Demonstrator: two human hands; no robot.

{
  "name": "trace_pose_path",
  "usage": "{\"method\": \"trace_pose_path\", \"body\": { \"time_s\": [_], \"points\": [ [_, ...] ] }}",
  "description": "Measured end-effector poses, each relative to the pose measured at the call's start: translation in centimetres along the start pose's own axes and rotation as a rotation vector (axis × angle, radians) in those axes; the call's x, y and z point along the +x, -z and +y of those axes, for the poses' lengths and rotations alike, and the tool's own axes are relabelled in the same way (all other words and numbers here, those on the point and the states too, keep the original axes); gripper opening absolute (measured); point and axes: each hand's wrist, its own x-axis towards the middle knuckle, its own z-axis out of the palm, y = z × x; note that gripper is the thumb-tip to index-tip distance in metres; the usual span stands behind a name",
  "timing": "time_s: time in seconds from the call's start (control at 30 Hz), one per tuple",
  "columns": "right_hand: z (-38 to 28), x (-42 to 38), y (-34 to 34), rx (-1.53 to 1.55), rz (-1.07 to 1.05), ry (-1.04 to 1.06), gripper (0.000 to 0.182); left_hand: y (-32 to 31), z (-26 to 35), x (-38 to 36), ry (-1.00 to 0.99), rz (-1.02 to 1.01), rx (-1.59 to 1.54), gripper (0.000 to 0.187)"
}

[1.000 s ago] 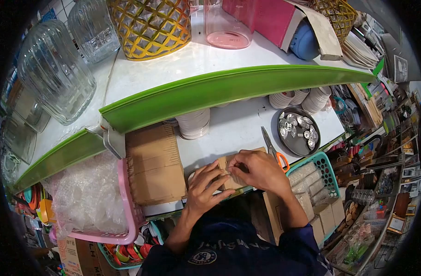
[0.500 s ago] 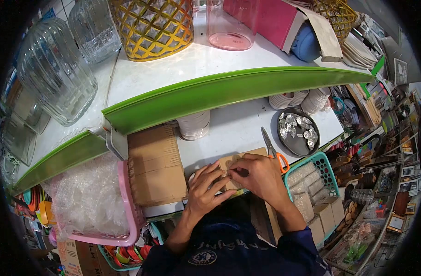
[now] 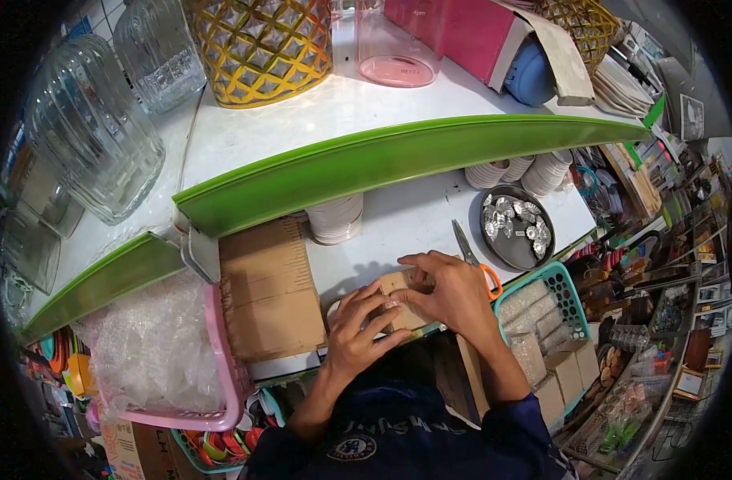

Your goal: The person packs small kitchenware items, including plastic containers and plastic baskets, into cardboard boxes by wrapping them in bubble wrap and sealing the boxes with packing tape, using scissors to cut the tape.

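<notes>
A small piece of brown cardboard, perhaps a folded box, stands at the counter's near edge between my hands. My left hand grips its left side with curled fingers. My right hand spans the cardboard from the right; the thumb presses near its top edge and the index finger reaches over the far side. A white round item, mostly hidden, sits behind my left fingers. Scissors with orange handles lie just beyond my right hand.
A large cardboard sheet lies left, near a pink basket of bubble wrap. A dark round pan holds small silver moulds. Right is a teal basket with wrapped packs. A green-edged shelf overhangs, carrying glass jars.
The index finger of my right hand has lifted away from the thumb, opening a pinch above the cardboard. My left hand stays nearly in place. The view has shifted slightly.
</notes>
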Motion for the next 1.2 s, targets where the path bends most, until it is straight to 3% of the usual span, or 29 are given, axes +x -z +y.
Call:
{"method": "trace_pose_path", "body": {
  "time_s": [0.47,0.7,0.8,0.87,0.97,1.03,1.2],
  "points": [
    [0.6,-0.1,-0.4,-0.007,0.027,-0.045,0.049,-0.5,-0.1,-0.6,0.071,0.017,-0.080,0.036],
    [0.7,-0.5,0.0,-0.051,0.022,0.075,0.052,-0.4,0.1,-0.5,0.104,0.027,-0.161,0.034],
    [0.7,-0.8,0.4,-0.063,0.004,0.099,0.054,-0.6,0.0,-0.7,0.127,0.024,-0.168,0.037],
    [0.6,-1.1,0.8,-0.059,-0.008,0.103,0.055,-0.6,0.0,-0.6,0.145,0.024,-0.183,0.052],
    [0.5,-1.6,1.3,-0.063,-0.090,0.080,0.044,-0.9,-0.3,-0.7,0.133,0.071,-0.235,0.055],
    [0.8,-2.1,1.0,-0.026,-0.061,0.264,0.032,-0.9,-0.3,-0.7,0.137,0.072,-0.239,0.056],
    [0.5,-3.3,0.6,-0.095,-0.049,0.332,0.023,-0.7,-0.1,-0.7,0.142,0.067,-0.221,0.059]
  ]
}}
